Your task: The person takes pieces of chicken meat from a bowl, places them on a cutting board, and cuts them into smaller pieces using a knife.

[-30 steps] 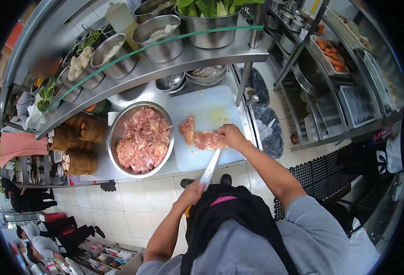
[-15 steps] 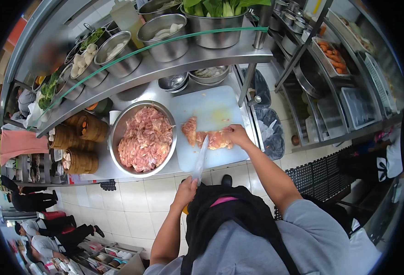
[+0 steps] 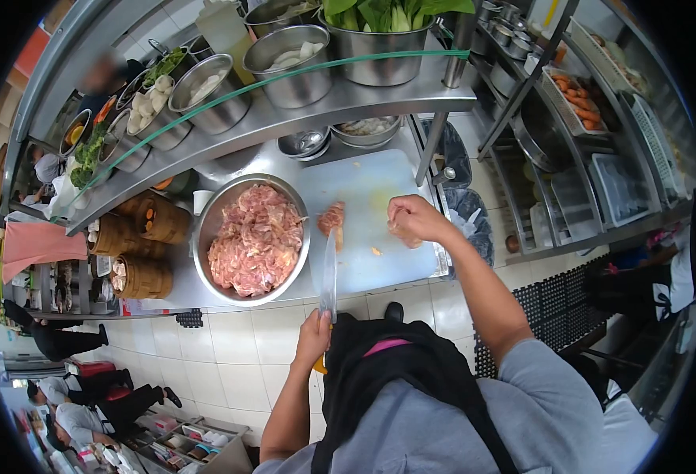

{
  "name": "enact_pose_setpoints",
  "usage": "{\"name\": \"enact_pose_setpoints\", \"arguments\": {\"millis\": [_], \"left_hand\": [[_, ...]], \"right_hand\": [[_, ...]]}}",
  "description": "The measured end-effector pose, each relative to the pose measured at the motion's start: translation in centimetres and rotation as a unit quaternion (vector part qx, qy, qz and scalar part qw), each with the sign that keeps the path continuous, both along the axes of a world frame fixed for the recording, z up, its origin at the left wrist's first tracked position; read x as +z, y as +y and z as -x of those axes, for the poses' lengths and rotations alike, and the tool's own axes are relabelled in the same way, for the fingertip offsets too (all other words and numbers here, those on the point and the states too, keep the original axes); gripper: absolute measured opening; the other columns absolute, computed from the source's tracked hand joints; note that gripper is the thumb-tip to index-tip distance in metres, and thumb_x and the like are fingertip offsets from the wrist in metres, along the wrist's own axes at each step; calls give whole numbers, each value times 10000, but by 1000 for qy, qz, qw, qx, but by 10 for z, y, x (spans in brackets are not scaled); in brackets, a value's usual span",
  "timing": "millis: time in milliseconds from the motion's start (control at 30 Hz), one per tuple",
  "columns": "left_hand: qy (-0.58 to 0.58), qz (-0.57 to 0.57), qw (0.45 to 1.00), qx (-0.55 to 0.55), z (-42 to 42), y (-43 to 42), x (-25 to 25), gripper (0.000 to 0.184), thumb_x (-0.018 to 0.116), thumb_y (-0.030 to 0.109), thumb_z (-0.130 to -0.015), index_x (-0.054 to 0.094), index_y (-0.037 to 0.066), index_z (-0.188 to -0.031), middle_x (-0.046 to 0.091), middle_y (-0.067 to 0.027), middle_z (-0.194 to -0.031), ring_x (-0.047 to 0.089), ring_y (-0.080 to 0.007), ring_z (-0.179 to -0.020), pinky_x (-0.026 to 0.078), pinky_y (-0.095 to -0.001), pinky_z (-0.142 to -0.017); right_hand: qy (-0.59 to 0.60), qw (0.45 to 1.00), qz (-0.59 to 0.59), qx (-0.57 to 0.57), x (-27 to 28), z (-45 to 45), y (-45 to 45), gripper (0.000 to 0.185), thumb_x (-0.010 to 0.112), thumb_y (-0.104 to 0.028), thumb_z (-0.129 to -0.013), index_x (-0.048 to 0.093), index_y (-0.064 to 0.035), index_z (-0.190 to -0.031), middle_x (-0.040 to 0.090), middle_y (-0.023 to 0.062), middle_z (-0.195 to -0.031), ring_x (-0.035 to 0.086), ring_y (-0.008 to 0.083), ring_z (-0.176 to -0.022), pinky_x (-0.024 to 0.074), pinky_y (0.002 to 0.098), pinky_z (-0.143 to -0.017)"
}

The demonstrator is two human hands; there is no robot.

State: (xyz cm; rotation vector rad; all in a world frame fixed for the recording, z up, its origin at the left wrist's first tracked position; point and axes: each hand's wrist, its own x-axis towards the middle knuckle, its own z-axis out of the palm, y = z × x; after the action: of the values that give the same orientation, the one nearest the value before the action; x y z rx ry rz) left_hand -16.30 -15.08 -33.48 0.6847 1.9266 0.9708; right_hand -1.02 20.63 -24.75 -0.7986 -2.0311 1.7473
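My left hand (image 3: 313, 338) is closed round the yellow handle of a knife (image 3: 329, 278). Its long blade points away from me, with the tip at a strip of raw chicken (image 3: 332, 221) on the pale blue cutting board (image 3: 356, 186). Toward the board's right side, my right hand (image 3: 417, 218) has its fingers curled round another piece of raw chicken (image 3: 403, 235), partly hidden beneath them. A small scrap (image 3: 376, 251) lies between the two pieces. Left of the board stands a large steel bowl (image 3: 200, 261) heaped with cut raw chicken (image 3: 255, 237).
A raised steel shelf (image 3: 285, 118) with a glass edge carries several steel pots, one with leafy greens (image 3: 387, 14). Bamboo steamers (image 3: 144, 276) stand left of the bowl. Black-lined bins (image 3: 470, 237) and a rack (image 3: 557, 197) are to the right. Other people are at the lower left.
The right hand has shifted right with its chicken, leaving a wider gap to the strip. The knife blade has swung left, from the larger piece to the strip.
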Motion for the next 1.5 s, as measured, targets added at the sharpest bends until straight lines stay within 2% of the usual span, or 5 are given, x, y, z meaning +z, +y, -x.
{"name": "enact_pose_setpoints", "arguments": {"millis": [300, 433, 767, 1067, 1500], "left_hand": [[-36, -14, 998, 58, -2, 8, 5, 332, 512, 321, -1108, 532, 34, -944, 539, -69, -613, 540, -152, -474, 450, -343, -457], [133, -40, 990, -34, -3, 28, 2, 294, 537, 280, -1081, 563, -2, -1003, 657, -261, -760, 671, -464, -715, 502, -516, -653], [174, 8, 973, -153, -25, 61, -13, 314, 535, 278, -1058, 572, -32, -1022, 660, -348, -867, 616, -584, -872, 483, -621, -764], [-14, 47, 991, -128, -40, 104, -28, 343, 479, 325, -1100, 554, -9, -1079, 559, -77, -643, 565, -186, -438, 469, -356, -412], [-13, 61, 982, -177, -54, 65, -25, 368, 459, 333, -1104, 552, -22, -1073, 577, -124, -637, 571, -217, -437, 483, -378, -431]], "right_hand": [[-34, 905, -418, 69, -19, 79, -2, 145, 640, -102, -807, 730, -66, -914, 708, 173, -929, 684, 373, -936, 544, 475, -852], [-116, 929, -346, -58, -83, 36, 5, 243, 675, -127, -818, 719, -69, -1050, 679, 176, -1062, 681, 419, -933, 567, 482, -846], [-105, 950, -282, -90, -127, -8, -61, 241, 642, -65, -841, 687, -37, -1077, 645, 173, -978, 680, 404, -879, 572, 480, -807], [-97, 961, -249, -73, -131, -7, -51, 67, 634, -52, -867, 687, -15, -888, 669, 151, -920, 692, 371, -847, 574, 471, -798], [-103, 959, -253, -74, -129, -21, -50, 87, 685, -20, -831, 750, -75, -851, 679, 151, -856, 703, 339, -773, 556, 421, -710]]}}
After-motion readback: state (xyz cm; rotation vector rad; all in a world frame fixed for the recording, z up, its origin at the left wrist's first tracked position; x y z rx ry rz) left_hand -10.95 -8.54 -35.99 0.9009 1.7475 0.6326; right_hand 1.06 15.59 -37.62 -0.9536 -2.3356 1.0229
